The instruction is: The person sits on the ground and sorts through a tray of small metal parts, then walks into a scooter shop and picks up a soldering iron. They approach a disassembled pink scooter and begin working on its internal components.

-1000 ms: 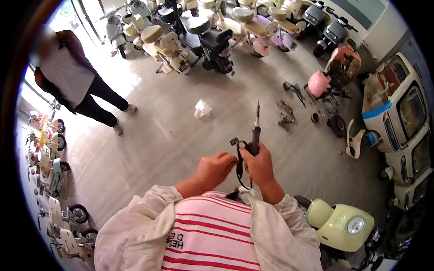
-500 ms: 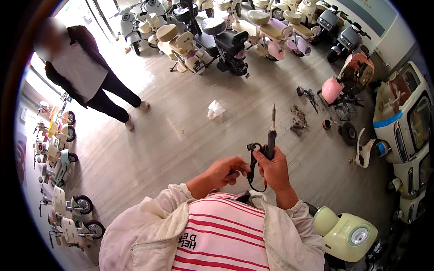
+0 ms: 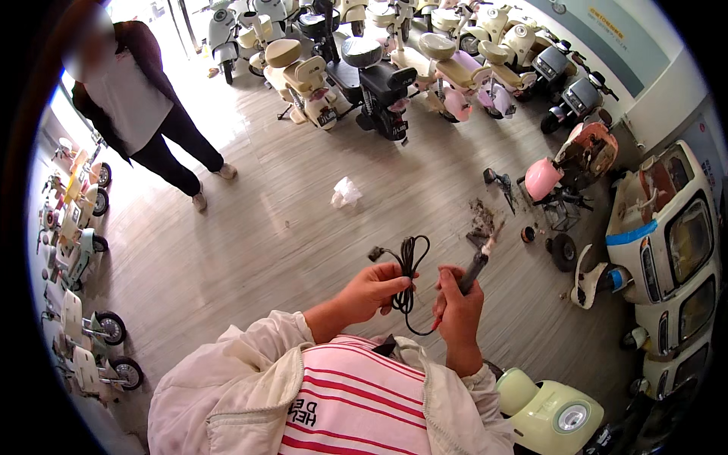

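My right hand (image 3: 459,307) is closed round the dark handle of a soldering iron (image 3: 475,271), whose metal tip points up and to the right, away from me. Between the thumb and fingers of my left hand (image 3: 371,290) is a coiled black power cord (image 3: 409,262). A small dark plug (image 3: 375,253) sticks out of the coil to the left. The free run of the cord loops below the coil and meets a red piece at the lower end of the iron, beside my right hand. Both hands are in front of my chest, a small gap apart.
A person (image 3: 140,91) stands at the far left. Scooters line the back, such as a black one (image 3: 379,87). Crumpled white plastic (image 3: 346,192) lies on the floor. To the right are a dismantled pink scooter (image 3: 544,179), a loose wheel (image 3: 563,252) and a white vehicle body (image 3: 660,227).
My left hand has taken hold of the coiled cord, which hung by my right hand before. The soldering iron has tilted from upright toward the right.
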Demonstrator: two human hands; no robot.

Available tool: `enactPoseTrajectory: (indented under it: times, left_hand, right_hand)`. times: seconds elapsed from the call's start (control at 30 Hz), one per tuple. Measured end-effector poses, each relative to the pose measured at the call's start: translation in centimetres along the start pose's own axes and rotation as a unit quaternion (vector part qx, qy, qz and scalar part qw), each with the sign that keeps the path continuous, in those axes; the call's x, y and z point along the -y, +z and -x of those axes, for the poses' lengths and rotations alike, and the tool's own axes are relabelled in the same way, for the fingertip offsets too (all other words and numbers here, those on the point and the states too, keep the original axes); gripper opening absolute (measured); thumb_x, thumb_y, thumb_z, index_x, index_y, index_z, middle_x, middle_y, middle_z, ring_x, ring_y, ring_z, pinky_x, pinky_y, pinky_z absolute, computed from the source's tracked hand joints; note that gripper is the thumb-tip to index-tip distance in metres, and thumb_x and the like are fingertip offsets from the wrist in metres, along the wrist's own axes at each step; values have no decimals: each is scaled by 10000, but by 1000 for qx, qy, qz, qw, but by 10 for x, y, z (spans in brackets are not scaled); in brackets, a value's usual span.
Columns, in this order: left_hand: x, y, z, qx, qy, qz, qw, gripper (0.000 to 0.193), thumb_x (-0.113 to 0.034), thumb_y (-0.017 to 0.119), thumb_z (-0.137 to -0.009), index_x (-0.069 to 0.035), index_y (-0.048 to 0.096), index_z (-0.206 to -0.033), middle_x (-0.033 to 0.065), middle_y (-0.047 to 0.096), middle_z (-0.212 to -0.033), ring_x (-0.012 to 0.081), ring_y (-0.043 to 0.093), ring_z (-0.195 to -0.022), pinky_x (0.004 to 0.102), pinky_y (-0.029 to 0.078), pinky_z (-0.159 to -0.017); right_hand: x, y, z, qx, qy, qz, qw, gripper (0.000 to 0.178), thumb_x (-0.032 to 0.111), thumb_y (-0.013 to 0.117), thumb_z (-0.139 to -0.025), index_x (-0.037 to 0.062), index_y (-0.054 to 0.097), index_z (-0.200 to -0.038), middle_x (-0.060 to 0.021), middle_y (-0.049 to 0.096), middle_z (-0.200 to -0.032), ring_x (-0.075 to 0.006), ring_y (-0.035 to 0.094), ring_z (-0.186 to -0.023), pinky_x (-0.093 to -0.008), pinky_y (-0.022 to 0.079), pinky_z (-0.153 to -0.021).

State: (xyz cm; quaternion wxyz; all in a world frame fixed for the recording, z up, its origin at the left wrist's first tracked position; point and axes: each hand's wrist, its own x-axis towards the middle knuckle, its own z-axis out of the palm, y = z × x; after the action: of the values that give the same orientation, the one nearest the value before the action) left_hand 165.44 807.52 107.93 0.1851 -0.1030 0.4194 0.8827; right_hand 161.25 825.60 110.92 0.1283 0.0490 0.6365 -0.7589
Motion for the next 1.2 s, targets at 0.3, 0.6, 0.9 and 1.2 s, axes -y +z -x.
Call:
enactPoseTrajectory:
  times: [0.3, 0.6, 0.9, 1.2]
  left_hand:
    - [-9, 19, -4, -30, 119, -79, 989, 166, -206, 527, -983, -53, 559, -1040, 43, 666, -849, 52, 521, -563, 211, 417, -455]
    - [-18, 18, -14, 16, 107, -107, 988, 294, -196, 544, -979, -53, 596, -1230, -8, 640, -828, 22, 487, -592, 192, 377, -488]
    - [-17, 3, -11, 33, 126, -162, 978, 291, -135, 576, -952, -51, 609, -1229, -44, 619, -838, 2, 473, -639, 177, 355, -522]
    - [-39, -6, 12, 31, 75, -92, 992, 204, -133, 615, -912, -24, 628, -1084, -21, 626, -839, 37, 538, -712, 198, 420, -615]
  right_hand:
    - [-39, -32, -13, 13, 89, -3, 996, 259, 230, 611, -926, -13, 552, -995, -71, 587, -807, -115, 554, -607, -261, 470, -535]
    - [-2, -9, 0, -19, -236, 277, 931, 307, 209, 591, -924, -21, 593, -1127, -165, 636, -989, -237, 617, -921, -343, 489, -792]
    - [51, 23, 8, 135, -228, 397, 879, 185, 44, 621, -873, -17, 659, -1044, -117, 686, -848, -177, 655, -755, -292, 516, -673]
    - [55, 42, 2, 141, 73, 129, 979, 126, 127, 581, -934, 9, 612, -967, -83, 682, -750, -117, 640, -623, -232, 491, -517]
